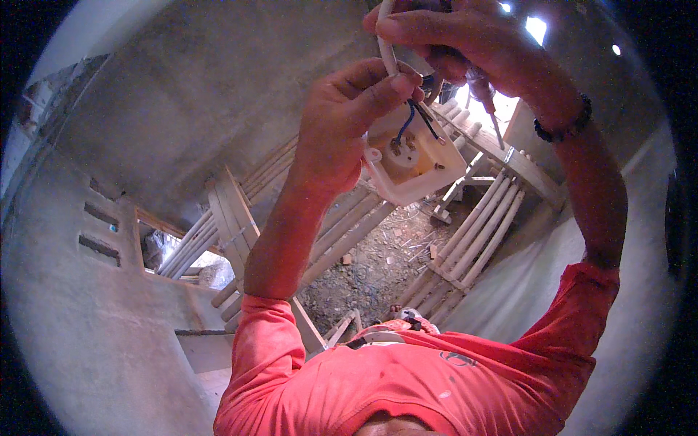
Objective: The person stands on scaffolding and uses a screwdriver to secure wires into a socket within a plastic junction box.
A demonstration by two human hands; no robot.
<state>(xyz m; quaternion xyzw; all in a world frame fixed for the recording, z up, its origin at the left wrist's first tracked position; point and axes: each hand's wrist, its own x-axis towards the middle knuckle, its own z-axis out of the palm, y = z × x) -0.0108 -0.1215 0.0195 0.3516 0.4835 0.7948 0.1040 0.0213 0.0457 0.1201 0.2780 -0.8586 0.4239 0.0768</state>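
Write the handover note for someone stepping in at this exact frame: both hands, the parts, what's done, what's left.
Left hand: raised, pinching the white cable just above the white electrical fitting.
Right hand: closed around a screwdriver, tip pointing down beside the fitting.
Parts: the blue and dark wires run from the cable into the fitting's middle. Wooden planks and rubble floor lie below.
Done: wires led to the terminals.
Left: whether the terminal screws are tight cannot be told; the fitting looks unmounted, hanging at the cable.
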